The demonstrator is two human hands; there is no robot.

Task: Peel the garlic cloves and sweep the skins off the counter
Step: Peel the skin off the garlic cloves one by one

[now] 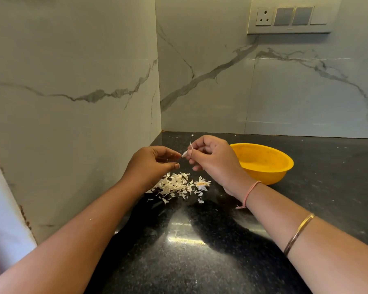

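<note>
My right hand (212,160) pinches a small white garlic clove (184,153) between thumb and fingers, with a strip of skin (191,145) curling up from it. My left hand (151,164) hovers just left of the clove, its fingers curved and its fingertips close to the clove's tip; I cannot tell if they touch it. Below both hands a pile of pale garlic skins (176,185) lies on the black counter (200,251).
A yellow bowl (265,172) stands on the counter right behind my right hand. Marble walls meet in a corner at the back left, close to the skins. A switch panel (291,16) is mounted high on the right wall.
</note>
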